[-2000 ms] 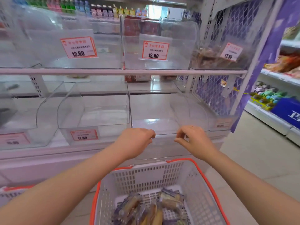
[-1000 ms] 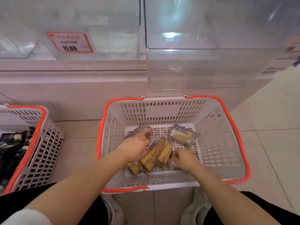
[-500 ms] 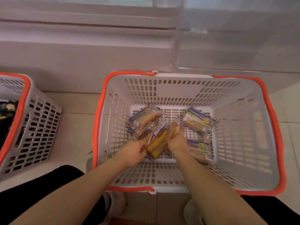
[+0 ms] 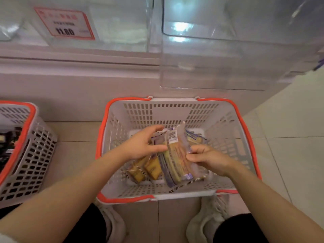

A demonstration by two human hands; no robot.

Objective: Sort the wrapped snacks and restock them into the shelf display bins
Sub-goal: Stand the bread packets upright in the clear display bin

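A white basket with an orange rim (image 4: 108,109) stands on the floor below the shelf, holding several wrapped cake snacks. My left hand (image 4: 142,144) and my right hand (image 4: 208,159) grip a bunch of these clear-wrapped yellow snacks (image 4: 175,155) from either side, lifted a little above the basket floor. Two more packets (image 4: 145,170) hang below my left hand. Another packet (image 4: 194,140) lies behind the bunch. A clear empty display bin (image 4: 210,71) sits directly above the basket.
A second orange-rimmed basket (image 4: 26,137) with dark packets stands at the left. Another clear bin with a red 11.80 price tag (image 4: 64,23) is at the upper left. My two shoes (image 4: 208,218) are just behind the basket on the tiled floor.
Two seconds ago both hands were up at the bin's front edge. They dropped into the basket, gathered the packets together, and now hold the bunch raised off the basket floor.
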